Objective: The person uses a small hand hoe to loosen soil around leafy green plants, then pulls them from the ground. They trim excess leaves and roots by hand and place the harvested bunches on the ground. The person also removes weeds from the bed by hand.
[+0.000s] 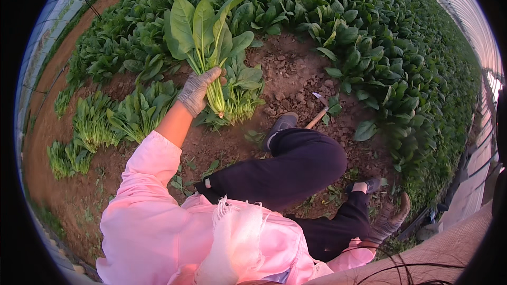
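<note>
My left hand (pixel 199 89), in a grey work glove, is closed around the stems of a bunch of leafy greens that look like spinach (pixel 204 35). The leaves point up and the pale root ends hang down, over a pile of cut greens (pixel 243 103) on the soil. My right hand (pixel 388 221), gloved too, is low at the right beside my leg, its fingers apart and nothing seen in it. A small hand sickle (pixel 318 114) with a wooden handle lies on the soil by my shoe, its blade pointing up and left, away from both hands.
Several bunches of cut greens (pixel 95 126) lie in rows on the soil at the left. Standing plants (pixel 404 55) fill the far side and the right. My bent legs (pixel 277 166) are on the bare soil. Plastic-covered tunnel walls (pixel 455 4) rise at both sides.
</note>
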A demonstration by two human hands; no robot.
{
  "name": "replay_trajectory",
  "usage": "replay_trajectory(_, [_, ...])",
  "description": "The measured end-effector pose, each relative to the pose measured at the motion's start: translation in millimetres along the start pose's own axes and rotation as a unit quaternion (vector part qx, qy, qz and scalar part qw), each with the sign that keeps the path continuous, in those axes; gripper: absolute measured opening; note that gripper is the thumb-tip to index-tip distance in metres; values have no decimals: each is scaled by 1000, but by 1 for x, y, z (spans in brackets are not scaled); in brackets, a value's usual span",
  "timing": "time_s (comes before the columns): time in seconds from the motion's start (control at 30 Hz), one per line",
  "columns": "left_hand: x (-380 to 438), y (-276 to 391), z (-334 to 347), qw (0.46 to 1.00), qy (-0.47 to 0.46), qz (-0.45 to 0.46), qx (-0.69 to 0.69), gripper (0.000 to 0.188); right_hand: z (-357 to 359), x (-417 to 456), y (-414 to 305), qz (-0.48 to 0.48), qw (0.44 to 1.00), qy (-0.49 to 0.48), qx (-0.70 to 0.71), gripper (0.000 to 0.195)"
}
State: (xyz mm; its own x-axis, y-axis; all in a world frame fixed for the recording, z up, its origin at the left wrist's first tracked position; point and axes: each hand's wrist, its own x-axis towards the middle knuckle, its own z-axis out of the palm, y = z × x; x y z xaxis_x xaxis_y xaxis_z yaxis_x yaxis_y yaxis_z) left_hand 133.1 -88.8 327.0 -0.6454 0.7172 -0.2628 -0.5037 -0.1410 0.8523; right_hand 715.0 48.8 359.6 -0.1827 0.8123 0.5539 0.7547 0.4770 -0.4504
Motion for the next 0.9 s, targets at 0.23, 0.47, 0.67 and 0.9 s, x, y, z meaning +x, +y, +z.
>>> replay_trajectory(0.23, [1, -69, -187, 952, 296, 53, 56, 23, 4, -57, 117, 188, 981, -28, 35, 40])
replay_trajectory(0.47, [-42, -227, -293, 831, 526, 34, 177, 65, 17, -50, 90, 223, 966, -132, 2, 35])
replay_trajectory(0.67, [-34, -319, -275, 766, 601, -130, 188, 66, 24, -45, 78, 212, 960, -178, -49, 30])
replay_trajectory(0.9, [63, -309, -237, 817, 527, -113, 206, 68, 26, -37, 76, 220, 942, -234, -95, 27])
